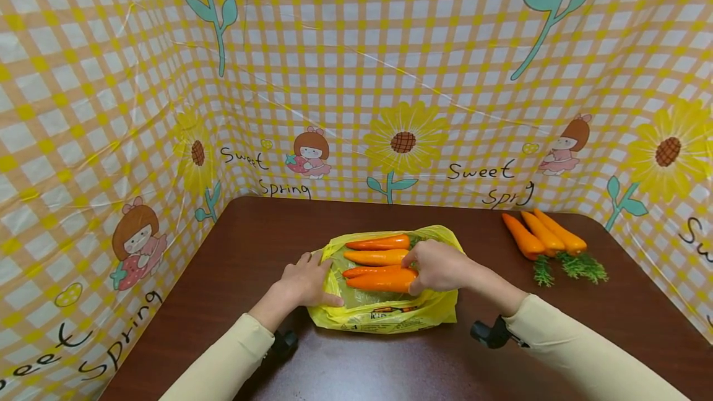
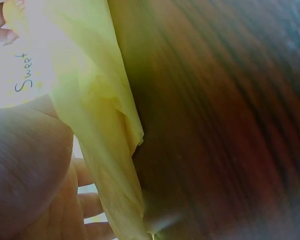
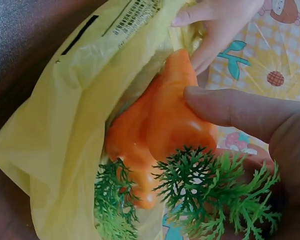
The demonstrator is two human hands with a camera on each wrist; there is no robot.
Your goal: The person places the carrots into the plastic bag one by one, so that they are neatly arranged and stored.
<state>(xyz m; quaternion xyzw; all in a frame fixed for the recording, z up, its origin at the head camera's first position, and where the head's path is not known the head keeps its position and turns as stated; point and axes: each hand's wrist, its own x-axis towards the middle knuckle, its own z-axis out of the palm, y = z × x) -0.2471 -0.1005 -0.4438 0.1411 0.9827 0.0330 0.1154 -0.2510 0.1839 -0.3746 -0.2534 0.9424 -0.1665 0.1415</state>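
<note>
A yellow plastic bag (image 1: 401, 320) lies with its mouth facing up, and several orange carrots (image 1: 379, 257) lie side by side in it. My right hand (image 1: 442, 265) pinches the nearest carrot (image 1: 384, 281) by its thick end; in the right wrist view the thumb presses on that carrot (image 3: 180, 110), above its green leafy top (image 3: 215, 185). My left hand (image 1: 306, 280) rests at the bag's left rim, thumb and fingers spread apart and touching the plastic. In the left wrist view the bag's edge (image 2: 105, 130) partly covers those fingers.
Three more carrots (image 1: 543, 234) with green tops lie at the table's back right. The dark brown table (image 1: 267, 221) meets a checked, sunflower-printed cloth (image 1: 345, 79) at the back and sides. A black wrist device (image 1: 490, 333) sits below my right wrist.
</note>
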